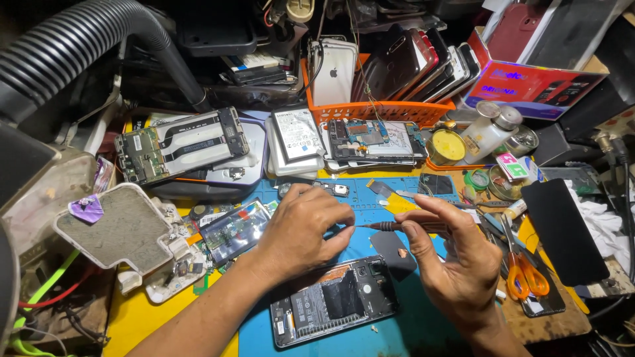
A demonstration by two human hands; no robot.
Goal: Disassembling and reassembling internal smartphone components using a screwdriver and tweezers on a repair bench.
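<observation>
Head view, frame centre: my right hand point(456, 254) grips one screwdriver point(397, 227), its tip meeting my curled left hand point(301, 228) above one opened phone point(334, 301); whether the left fingers pinch something, I cannot tell.

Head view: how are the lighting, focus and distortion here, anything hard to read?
Head view: bright light falls on the blue mat and both hands, left hand and right hand, which look sharp; the corners drop into deep shadow; the black hose bows with wide-angle distortion; glare on the opened phone.
</observation>
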